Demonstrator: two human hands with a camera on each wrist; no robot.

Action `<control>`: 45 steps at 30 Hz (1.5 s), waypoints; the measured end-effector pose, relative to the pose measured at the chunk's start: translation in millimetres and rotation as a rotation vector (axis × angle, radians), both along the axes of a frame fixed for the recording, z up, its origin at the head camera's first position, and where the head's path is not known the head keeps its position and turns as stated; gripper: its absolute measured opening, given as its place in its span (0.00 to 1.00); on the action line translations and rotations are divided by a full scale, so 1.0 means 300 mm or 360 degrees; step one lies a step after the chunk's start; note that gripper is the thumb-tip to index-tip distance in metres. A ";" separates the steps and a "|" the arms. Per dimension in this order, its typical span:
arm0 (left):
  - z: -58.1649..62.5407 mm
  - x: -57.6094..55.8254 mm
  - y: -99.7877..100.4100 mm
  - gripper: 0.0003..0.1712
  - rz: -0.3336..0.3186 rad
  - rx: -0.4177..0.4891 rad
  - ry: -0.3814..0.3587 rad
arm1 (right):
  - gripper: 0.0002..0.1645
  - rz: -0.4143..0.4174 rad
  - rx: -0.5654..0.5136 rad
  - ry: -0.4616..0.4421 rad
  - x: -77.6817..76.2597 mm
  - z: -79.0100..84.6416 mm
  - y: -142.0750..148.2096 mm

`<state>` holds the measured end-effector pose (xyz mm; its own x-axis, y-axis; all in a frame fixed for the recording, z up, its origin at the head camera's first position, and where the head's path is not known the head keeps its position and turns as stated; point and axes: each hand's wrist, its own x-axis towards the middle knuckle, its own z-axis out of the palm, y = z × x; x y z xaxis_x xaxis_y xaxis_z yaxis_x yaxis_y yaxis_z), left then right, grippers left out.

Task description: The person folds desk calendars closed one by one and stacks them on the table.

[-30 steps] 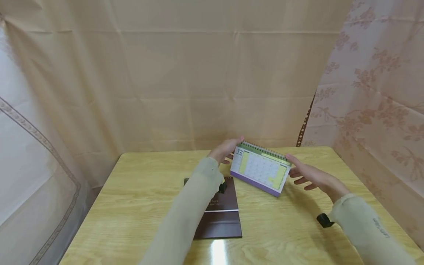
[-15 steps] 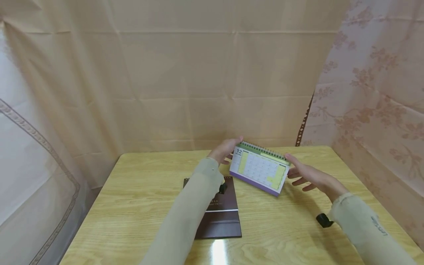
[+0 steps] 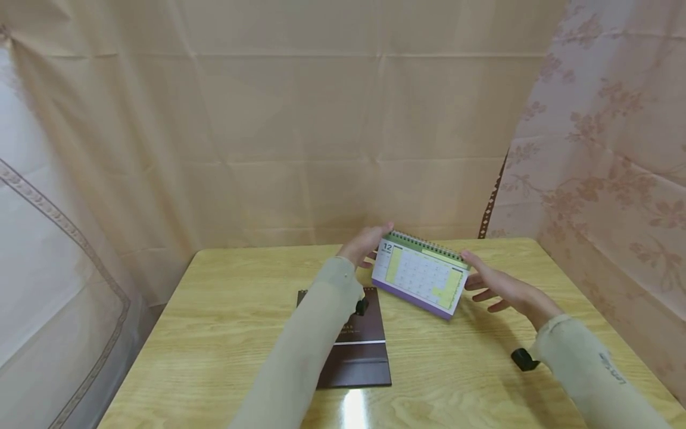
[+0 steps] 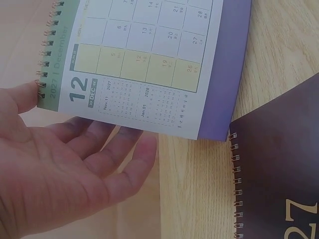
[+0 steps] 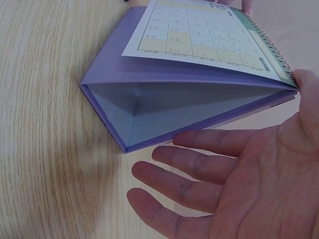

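A desk calendar [image 3: 420, 275] with a green spiral-bound top, white December page and purple base is tilted down to the right, close over the table. My left hand [image 3: 365, 243] holds its left end, the thumb at the spiral corner and the fingers reaching behind the page. At the other end, my right hand [image 3: 506, 286] grips the top corner: its thumb lies at the spiral, and the index finger touches the back panel while the other fingers spread loosely. The right wrist view looks into the hollow triangular stand [image 5: 144, 107]. Under my left forearm lies a dark brown calendar [image 3: 358, 364], partly hidden.
The wooden table [image 3: 230, 310] reaches to a beige curtain [image 3: 278, 131] at the back. A flowered curtain [image 3: 616, 155] hangs along the right side. Black wrist cameras, one at the right cuff [image 3: 524, 359], stick out from both sleeves.
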<state>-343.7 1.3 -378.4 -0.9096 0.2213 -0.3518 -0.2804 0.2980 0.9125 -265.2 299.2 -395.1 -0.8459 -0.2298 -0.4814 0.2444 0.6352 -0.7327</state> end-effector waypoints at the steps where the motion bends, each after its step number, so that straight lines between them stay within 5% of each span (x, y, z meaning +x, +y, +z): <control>1: 0.000 0.000 -0.001 0.32 -0.0005 -0.0001 0.0000 | 0.67 -0.0002 -0.0003 0.0002 0.001 -0.001 -0.001; 45: -0.007 -0.006 0.001 0.33 0.0029 0.0011 -0.0007 | 0.65 -0.0016 -0.0019 0.0047 0.002 -0.017 0.003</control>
<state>-345.5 1.5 -380.6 -0.9118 0.2071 -0.3545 -0.2899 0.2865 0.9132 -264.5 300.0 -400.3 -0.8620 -0.2266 -0.4534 0.2290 0.6238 -0.7472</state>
